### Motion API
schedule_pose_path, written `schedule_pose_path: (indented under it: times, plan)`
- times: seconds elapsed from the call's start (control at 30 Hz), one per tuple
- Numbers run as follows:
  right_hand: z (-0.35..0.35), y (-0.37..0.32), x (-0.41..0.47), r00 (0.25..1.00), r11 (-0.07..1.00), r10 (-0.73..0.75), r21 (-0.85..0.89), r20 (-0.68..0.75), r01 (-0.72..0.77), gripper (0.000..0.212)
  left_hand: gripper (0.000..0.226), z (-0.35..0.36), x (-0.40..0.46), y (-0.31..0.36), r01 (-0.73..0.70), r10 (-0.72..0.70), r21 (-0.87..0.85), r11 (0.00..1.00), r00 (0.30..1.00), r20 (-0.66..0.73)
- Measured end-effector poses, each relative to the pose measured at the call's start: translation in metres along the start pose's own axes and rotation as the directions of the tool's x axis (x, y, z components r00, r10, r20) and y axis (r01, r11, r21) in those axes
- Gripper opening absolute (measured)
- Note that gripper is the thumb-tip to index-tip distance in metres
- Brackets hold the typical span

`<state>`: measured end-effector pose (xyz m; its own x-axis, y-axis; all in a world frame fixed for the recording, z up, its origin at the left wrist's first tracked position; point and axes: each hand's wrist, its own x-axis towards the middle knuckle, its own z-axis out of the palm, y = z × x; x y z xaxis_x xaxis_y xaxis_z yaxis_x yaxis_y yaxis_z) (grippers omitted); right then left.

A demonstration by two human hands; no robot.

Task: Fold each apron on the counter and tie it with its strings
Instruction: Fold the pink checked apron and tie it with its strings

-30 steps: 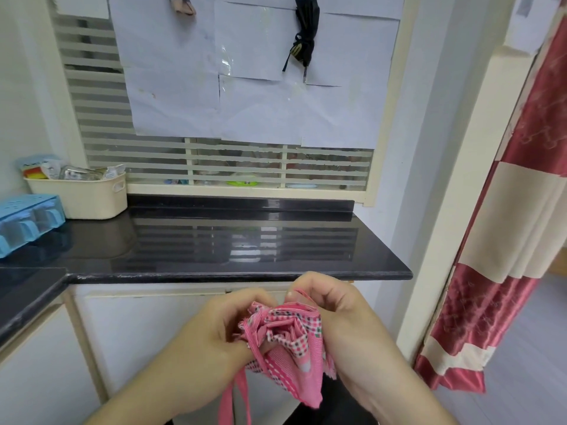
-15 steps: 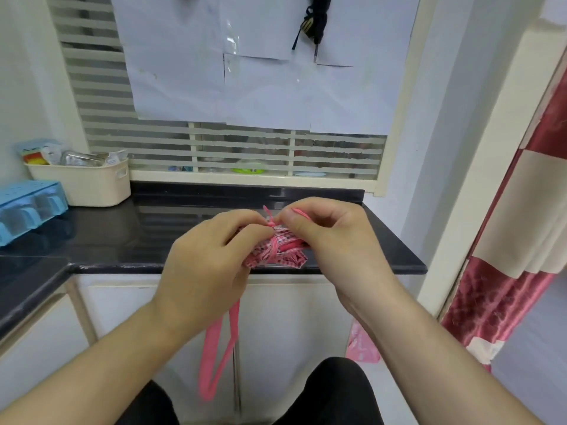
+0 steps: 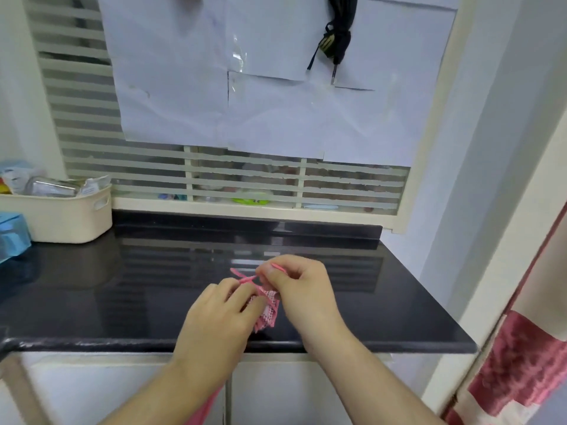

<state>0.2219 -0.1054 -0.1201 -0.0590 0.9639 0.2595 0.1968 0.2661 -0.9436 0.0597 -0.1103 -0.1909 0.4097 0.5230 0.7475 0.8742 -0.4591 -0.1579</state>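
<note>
A small pink checked apron (image 3: pixel 269 311) is bunched into a tight bundle over the black counter (image 3: pixel 138 289), near its front edge. My left hand (image 3: pixel 221 317) grips the bundle from the left, fingers curled over it. My right hand (image 3: pixel 299 286) pinches a thin pink string (image 3: pixel 245 279) just above the bundle. Most of the apron is hidden between my hands. A pink strip (image 3: pixel 204 409) hangs below my left forearm in front of the cabinet.
A cream basket (image 3: pixel 61 214) with packets stands at the counter's back left, a blue box (image 3: pixel 12 237) beside it. Behind is a slatted window covered with paper sheets. A red and cream curtain (image 3: pixel 521 363) hangs at the right.
My hands have carried the bundle up from below the counter edge and forward over the counter top. The loose hanging string has shortened as it is drawn up.
</note>
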Motion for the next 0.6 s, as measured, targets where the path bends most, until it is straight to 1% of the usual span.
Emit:
schedule_pose_path:
  times: [0.1,0.17,0.23,0.3,0.37,0.4,0.5,0.6]
  plan:
    - [0.016,0.039,0.028,0.989,0.986,0.150,0.072,-0.007,-0.149,0.026,0.050,0.031,-0.007,-0.003,0.095,-0.076,-0.071,0.993,0.970,0.233]
    - [0.024,0.058,0.039,0.977,0.971,0.213,0.113,-0.003,-0.211,0.023,0.050,0.035,-0.010,-0.004,0.187,-0.122,-0.163,0.969,0.931,0.344]
    - [0.028,0.074,0.042,0.979,0.977,0.204,0.074,-0.020,-0.202,0.021,0.049,0.022,-0.008,-0.006,0.291,-0.153,-0.271,0.918,0.888,0.434]
    - [0.030,0.084,0.044,0.986,0.986,0.166,0.012,-0.030,-0.166,0.021,0.030,0.007,0.002,-0.013,0.415,-0.225,-0.379,0.827,0.863,0.453]
    - [0.033,0.089,0.047,0.991,0.991,0.132,-0.025,-0.012,-0.132,0.020,0.018,0.009,0.014,-0.027,0.504,-0.351,-0.439,0.744,0.853,0.386]
    - [0.034,0.090,0.048,0.993,0.993,0.114,-0.029,0.002,-0.114,0.020,0.015,0.014,0.020,-0.035,0.527,-0.388,-0.404,0.748,0.841,0.378]
    - [0.035,0.089,0.047,0.996,0.996,0.087,-0.021,0.026,-0.086,0.021,0.014,0.031,0.033,-0.042,0.527,-0.376,-0.250,0.812,0.801,0.466]
    - [0.027,0.086,0.048,0.995,0.997,0.074,-0.005,0.068,-0.074,0.018,0.012,0.048,0.028,-0.039,0.537,-0.411,-0.206,0.818,0.796,0.444]
